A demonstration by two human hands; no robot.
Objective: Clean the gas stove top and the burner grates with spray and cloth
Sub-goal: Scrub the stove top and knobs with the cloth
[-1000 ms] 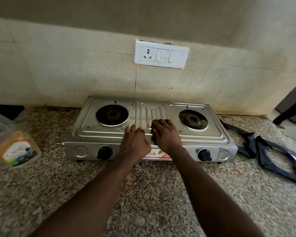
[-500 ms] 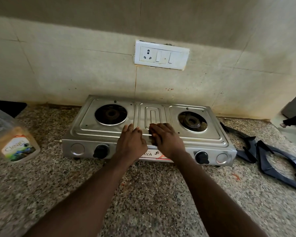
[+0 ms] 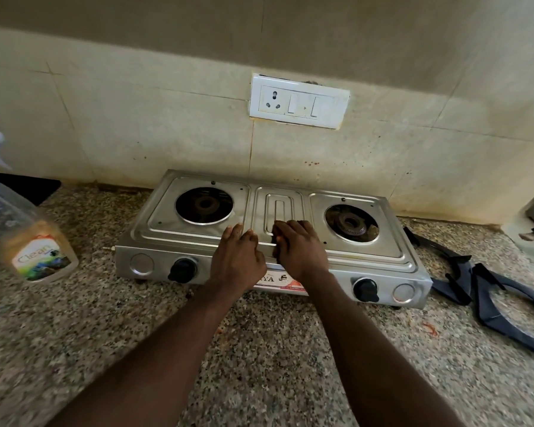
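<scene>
The steel two-burner gas stove [image 3: 198, 238] stands against the wall with both burners bare: left burner [image 3: 204, 205], right burner [image 3: 351, 223]. My left hand [image 3: 238, 257] rests on the stove's front middle, fingers loosely bent and holding nothing. My right hand [image 3: 299, 251] lies beside it with fingers stretched onto the ribbed centre panel. A dark patch shows under its fingers; whether that is a cloth I cannot tell. Two black burner grates [image 3: 457, 272] [image 3: 512, 315] lie on the counter to the right. The spray bottle [image 3: 28, 235] stands at the left.
The stove sits on a speckled granite counter [image 3: 259, 349]. Black knobs [image 3: 182, 269] [image 3: 365, 289] face me on the stove's front. A white socket and switch plate [image 3: 299, 101] is on the stained wall above. A dark object sits at the far left edge.
Both hands stay on the stove's front middle, shifting only slightly. The view has moved a little, so the stove and bottle sit differently in frame.
</scene>
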